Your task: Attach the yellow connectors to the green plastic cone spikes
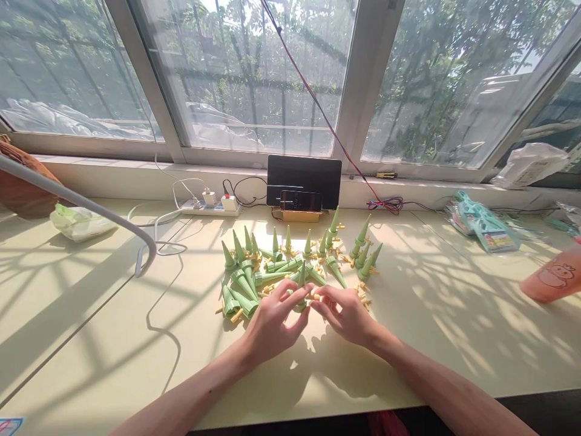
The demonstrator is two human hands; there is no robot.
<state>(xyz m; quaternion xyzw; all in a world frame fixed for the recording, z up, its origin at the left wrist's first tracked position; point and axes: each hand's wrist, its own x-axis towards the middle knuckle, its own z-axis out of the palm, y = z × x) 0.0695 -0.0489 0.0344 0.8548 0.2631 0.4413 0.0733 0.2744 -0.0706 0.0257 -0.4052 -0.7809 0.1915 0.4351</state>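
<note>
My left hand (pixel 276 318) is closed around a green cone-shaped plant watering spike (pixel 302 274), its point up. At the spike's side, the fingertips of my right hand (pixel 347 315) pinch a small yellow valve (pixel 314 297). The spike's lower end is partly covered by my fingers. Just beyond my hands lie several more green watering spikes (pixel 245 281), some upright and others on their sides, many with yellow valves. A few yellow pieces (pixel 365 300) lie to the right of my right hand.
Behind the spikes, a phone (pixel 300 200) leans before a black tablet (pixel 305 172). A power strip (pixel 211 208) with cables lies at back left. A grey metal arm (pixel 91 197) reaches in from the left. Packaged turquoise items (pixel 485 224) and a pink cup (pixel 551 275) are on the right.
</note>
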